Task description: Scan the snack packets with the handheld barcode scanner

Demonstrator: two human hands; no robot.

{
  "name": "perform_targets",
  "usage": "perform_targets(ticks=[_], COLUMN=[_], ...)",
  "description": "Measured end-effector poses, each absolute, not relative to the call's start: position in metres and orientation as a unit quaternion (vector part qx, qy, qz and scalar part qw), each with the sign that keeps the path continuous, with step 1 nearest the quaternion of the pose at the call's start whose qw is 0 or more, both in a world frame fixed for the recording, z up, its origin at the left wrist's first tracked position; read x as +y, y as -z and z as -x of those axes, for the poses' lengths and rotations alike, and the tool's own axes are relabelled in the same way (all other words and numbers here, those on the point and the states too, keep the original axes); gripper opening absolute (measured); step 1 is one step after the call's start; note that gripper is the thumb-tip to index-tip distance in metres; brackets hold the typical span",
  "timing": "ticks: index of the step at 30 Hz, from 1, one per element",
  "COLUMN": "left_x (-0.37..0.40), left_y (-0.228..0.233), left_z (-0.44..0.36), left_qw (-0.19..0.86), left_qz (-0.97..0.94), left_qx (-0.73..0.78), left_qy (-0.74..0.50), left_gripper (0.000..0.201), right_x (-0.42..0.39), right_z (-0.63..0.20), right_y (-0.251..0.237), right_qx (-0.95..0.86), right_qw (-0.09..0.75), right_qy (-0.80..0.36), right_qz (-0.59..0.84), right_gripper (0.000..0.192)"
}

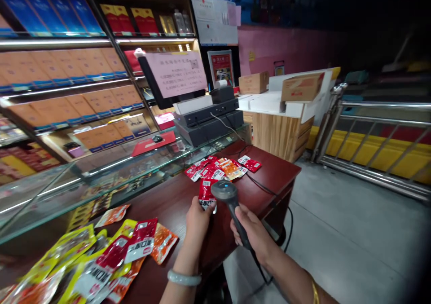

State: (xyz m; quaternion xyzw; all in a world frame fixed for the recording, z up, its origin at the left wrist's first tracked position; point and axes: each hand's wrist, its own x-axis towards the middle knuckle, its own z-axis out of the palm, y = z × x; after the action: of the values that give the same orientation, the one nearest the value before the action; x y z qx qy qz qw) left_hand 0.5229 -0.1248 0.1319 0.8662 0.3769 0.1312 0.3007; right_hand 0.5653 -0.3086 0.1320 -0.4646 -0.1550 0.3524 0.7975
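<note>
A heap of snack packets point(101, 259) lies on the red table point(168, 200) at seven o'clock. The left hand point(198, 218) pinches a red packet point(206, 191); the right hand point(251, 232), at five o'clock of it, is clamped on a scanner point(226, 191). At twelve o'clock, more packets point(222, 167). Beyond, a glass counter point(111, 169) holds boxed goods.

On the desk point(175, 200), a heap of snack packets point(101, 263) lies at the near left corner; a smaller cluster of packets point(220, 168) lies near the far right corner; between them, at the near edge, the left hand point(197, 218) holds one packet point(206, 192) under the barcode scanner point(225, 191) in the right hand point(251, 234); the glass counter point(101, 169) runs along the desk's left edge; the cash register point(208, 115) stands on it.
</note>
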Motion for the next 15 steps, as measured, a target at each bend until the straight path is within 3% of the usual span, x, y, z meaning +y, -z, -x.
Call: perform_targets(ticks=[9,15], left_x=[-0.089,-0.061], left_y=[-0.136,-0.154], left_z=[-0.438,-0.366], left_qw=[0.255,0.139], left_qz=[-0.838,-0.790], left_qx=[0.456,0.571], left_qy=[-0.155,-0.173], left_gripper=[0.032,0.063], right_x=[-0.239,-0.190], right_z=[-0.514,-0.469], right_y=[-0.139,-0.136], right_qx=[-0.233,-0.253], right_qw=[0.741,0.709], right_qy=[-0.429,-0.485], right_qz=[0.461,0.446], right_gripper=[0.059,0.070])
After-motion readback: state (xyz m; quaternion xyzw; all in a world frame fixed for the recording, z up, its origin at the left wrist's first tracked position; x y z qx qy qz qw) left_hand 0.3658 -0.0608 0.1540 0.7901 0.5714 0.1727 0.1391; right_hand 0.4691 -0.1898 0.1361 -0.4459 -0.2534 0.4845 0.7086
